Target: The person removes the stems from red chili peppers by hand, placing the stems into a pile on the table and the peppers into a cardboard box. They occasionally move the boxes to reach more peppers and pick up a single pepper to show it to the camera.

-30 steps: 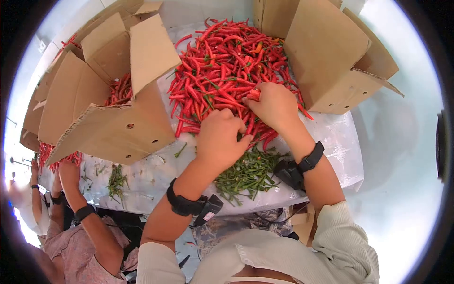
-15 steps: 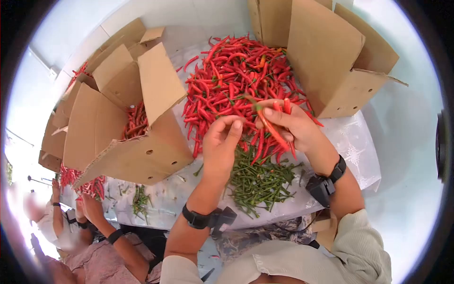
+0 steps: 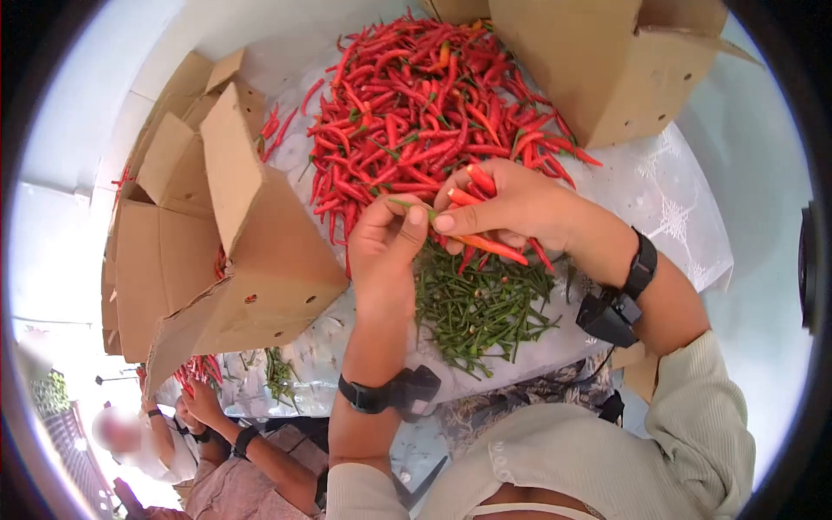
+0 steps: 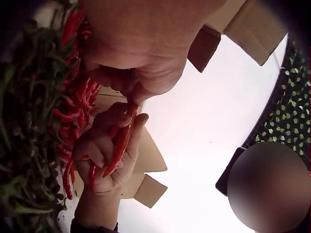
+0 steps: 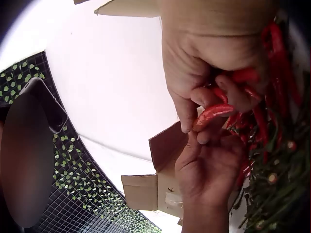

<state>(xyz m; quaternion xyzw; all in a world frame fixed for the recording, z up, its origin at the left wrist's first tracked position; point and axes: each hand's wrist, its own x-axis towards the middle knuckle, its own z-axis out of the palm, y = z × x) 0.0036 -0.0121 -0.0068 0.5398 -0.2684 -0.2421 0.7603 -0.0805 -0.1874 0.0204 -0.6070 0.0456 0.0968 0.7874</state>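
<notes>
My right hand (image 3: 542,212) grips several red chili peppers, with stemless tops poking out above the fingers. Between its thumb and fingers lies one orange-red chili (image 3: 490,247), its tip toward the right. My left hand (image 3: 386,256) meets it at the other end and pinches the green stem (image 3: 400,203) between thumb and fingers. In the left wrist view, the chili (image 4: 119,148) slants across the right palm. Behind both hands rises a large heap of red chilies (image 3: 390,130). Below them lies a pile of green stems (image 3: 485,316).
An open cardboard box (image 3: 286,243) stands left of the heap, and another box (image 3: 589,78) stands at the back right. A white patterned cover (image 3: 667,217) lies on the table. Farther left, other people's hands (image 3: 204,403) work at more chilies.
My hands have come up from the heap, the right one bringing chilies. The left hand, apart from the orange-red chili half a second ago, now pinches its stem. The head view has shifted.
</notes>
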